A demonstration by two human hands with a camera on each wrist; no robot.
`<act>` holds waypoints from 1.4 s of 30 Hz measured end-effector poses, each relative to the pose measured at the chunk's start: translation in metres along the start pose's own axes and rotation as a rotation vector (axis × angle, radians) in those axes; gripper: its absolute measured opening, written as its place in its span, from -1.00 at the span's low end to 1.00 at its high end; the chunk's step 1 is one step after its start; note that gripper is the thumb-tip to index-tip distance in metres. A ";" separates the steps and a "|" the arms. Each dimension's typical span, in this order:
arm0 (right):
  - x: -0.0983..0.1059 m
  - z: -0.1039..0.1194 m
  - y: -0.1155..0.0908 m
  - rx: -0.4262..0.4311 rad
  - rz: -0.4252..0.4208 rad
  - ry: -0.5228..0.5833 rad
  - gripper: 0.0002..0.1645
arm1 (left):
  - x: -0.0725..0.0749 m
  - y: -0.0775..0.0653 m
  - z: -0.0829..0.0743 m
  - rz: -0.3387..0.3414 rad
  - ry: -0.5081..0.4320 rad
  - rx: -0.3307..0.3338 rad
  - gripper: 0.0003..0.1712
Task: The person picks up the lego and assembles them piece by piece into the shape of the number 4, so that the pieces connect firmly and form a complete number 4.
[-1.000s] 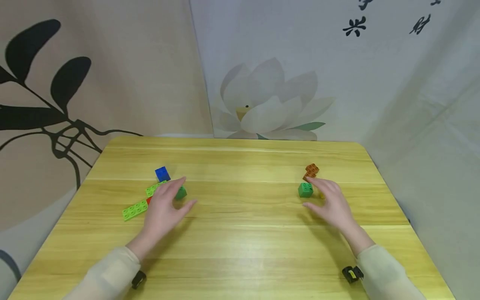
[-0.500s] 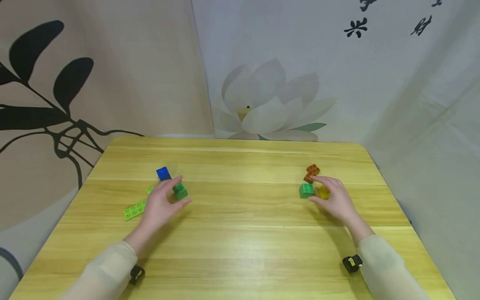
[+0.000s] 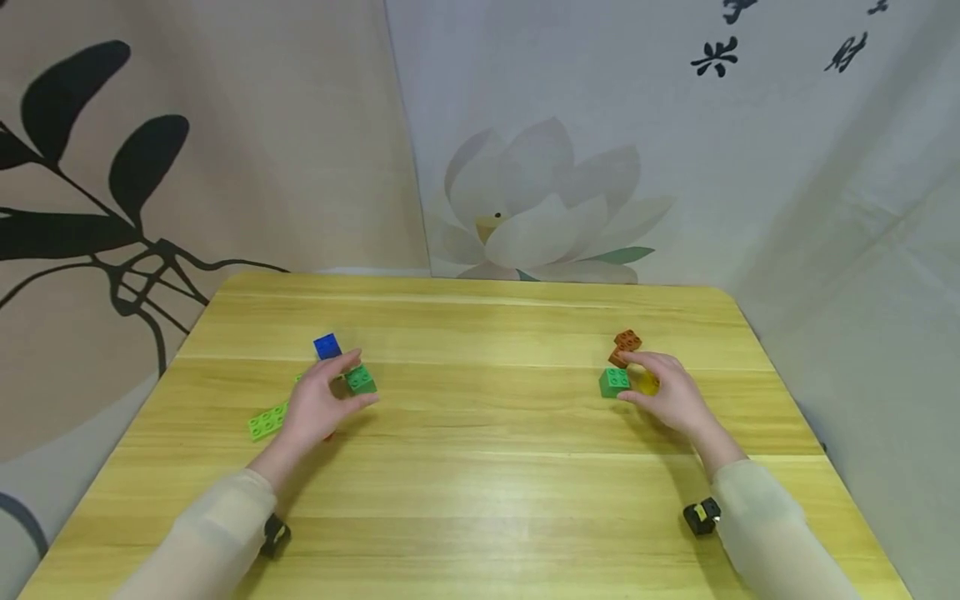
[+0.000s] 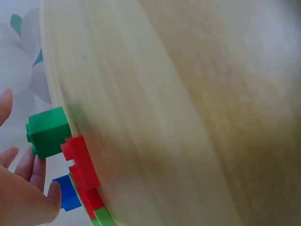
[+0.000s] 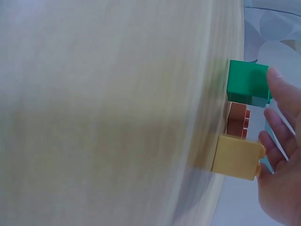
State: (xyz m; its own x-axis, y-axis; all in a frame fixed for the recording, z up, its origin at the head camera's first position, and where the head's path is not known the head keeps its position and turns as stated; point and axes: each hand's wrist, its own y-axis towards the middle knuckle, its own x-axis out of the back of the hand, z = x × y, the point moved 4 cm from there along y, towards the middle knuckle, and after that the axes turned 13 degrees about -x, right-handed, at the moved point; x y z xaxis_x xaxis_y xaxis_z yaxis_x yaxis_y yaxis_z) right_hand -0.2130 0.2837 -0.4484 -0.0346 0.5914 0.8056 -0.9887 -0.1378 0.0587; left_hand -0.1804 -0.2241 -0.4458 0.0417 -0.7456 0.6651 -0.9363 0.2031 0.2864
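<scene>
My left hand (image 3: 318,408) hovers over the left group of toy building bricks, thumb and fingers spread beside a green brick (image 3: 362,380). In the left wrist view a gap shows between the thumb and that brick (image 4: 48,133). Partly hidden behind the hand are red bricks (image 4: 84,165) and lime green bricks (image 3: 267,422); a blue brick (image 3: 327,346) lies just beyond. My right hand (image 3: 670,400) is over the right group, its fingers apart around a yellow brick (image 3: 647,382). A second green brick (image 3: 614,383) sits at its fingertips; whether they touch I cannot tell.
Two brown bricks (image 3: 627,340) lie behind the right green brick. The wooden table (image 3: 480,467) spreads between both groups, and a printed cloth (image 3: 555,192) hangs at its back edge. A small black camera (image 3: 702,517) is worn at the right wrist.
The left hand has drawn slightly left and its thumb and fingers have come nearer each other. The right hand has shifted a little right, closer around the yellow brick. The bricks stay in place.
</scene>
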 end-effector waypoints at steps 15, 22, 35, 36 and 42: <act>-0.001 -0.004 0.005 0.005 0.018 0.017 -0.28 | 0.001 0.001 0.015 0.010 -0.011 0.030 -0.18; -0.003 -0.004 0.007 0.000 0.030 0.003 -0.37 | 0.002 0.001 0.017 0.021 -0.021 0.052 -0.22; -0.005 -0.009 0.006 0.021 0.005 -0.004 -0.48 | 0.002 0.002 0.022 0.031 0.006 0.075 -0.41; -0.005 -0.009 0.006 0.009 0.010 0.002 -0.49 | 0.002 0.002 0.021 0.029 0.011 0.073 -0.42; -0.002 -0.002 0.004 -0.041 0.010 0.056 -0.51 | 0.002 0.002 0.021 0.024 0.013 0.062 -0.47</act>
State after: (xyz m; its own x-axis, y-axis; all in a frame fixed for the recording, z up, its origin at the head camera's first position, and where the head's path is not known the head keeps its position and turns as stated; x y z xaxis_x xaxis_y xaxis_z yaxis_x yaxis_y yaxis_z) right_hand -0.2171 0.2835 -0.4511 -0.0513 0.6338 0.7718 -0.9934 -0.1117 0.0257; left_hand -0.1891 -0.2385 -0.4580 0.0228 -0.7328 0.6801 -0.9570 0.1807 0.2268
